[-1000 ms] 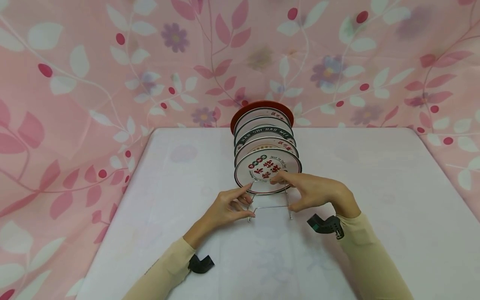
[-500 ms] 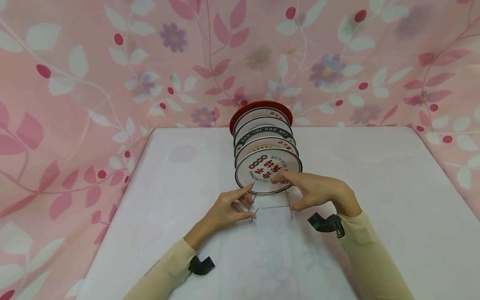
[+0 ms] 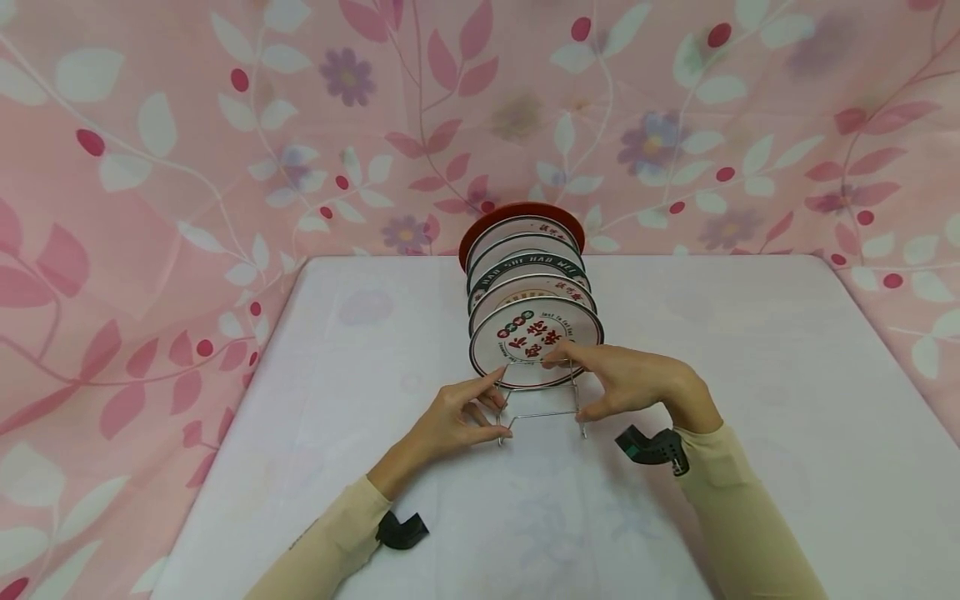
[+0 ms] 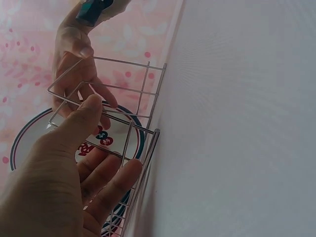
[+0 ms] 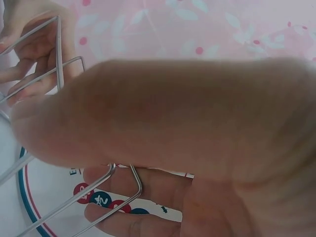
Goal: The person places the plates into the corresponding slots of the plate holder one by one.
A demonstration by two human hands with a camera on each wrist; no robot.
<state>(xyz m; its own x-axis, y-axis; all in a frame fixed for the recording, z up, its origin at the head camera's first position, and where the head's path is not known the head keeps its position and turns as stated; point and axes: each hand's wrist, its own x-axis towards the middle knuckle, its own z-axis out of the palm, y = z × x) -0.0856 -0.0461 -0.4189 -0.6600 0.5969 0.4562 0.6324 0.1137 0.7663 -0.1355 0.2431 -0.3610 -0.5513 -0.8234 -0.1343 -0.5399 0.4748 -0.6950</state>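
In the head view a silvery wire dish rack point(image 3: 547, 413) stands on the white table, its near end facing me. Several round plates stand on edge in it, one behind another. The front plate point(image 3: 517, 342) is white with a dark rim and red characters. My left hand point(image 3: 450, 418) holds the left side of the rack's near end, thumb and fingers about the wires. On the right side my right hand point(image 3: 637, 385) grips the rack, thumb at the near wire and fingertips behind the upper wire, by the front plate. Most of the rack is hidden behind the plates.
The white table point(image 3: 360, 350) reaches out on both sides of the rack. A red round piece point(image 3: 528, 208) stands at the back of the row, near the table's far edge. Behind hangs a pink flowered cloth point(image 3: 300, 150). Black wrist mounts point(image 3: 654, 448) sit on both sleeves.
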